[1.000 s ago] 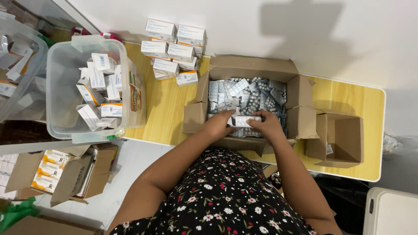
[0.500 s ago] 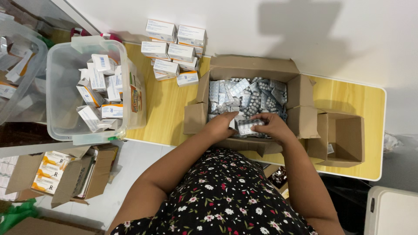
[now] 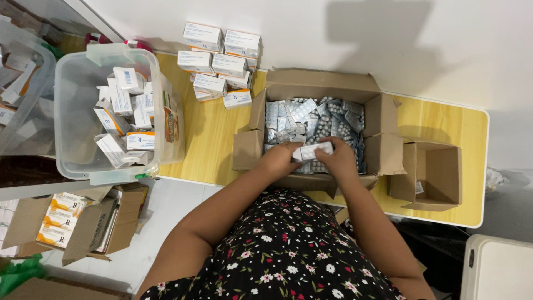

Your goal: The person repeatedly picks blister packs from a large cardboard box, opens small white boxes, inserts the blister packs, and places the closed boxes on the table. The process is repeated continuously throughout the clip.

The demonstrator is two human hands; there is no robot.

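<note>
Blister strip [image 3: 314, 150] between both hands, over open box [image 3: 322, 86]

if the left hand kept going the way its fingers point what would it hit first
The left hand points right, toward the right hand. It already touches the blister strip held between both hands, so that strip, then the right hand's fingers. Depth is hard to judge from above.

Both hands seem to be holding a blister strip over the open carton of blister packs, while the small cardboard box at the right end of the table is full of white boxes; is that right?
Not quite: the head view shows the small cardboard box empty. Both the left hand and right hand do hold the blister strip over the open carton.
</note>
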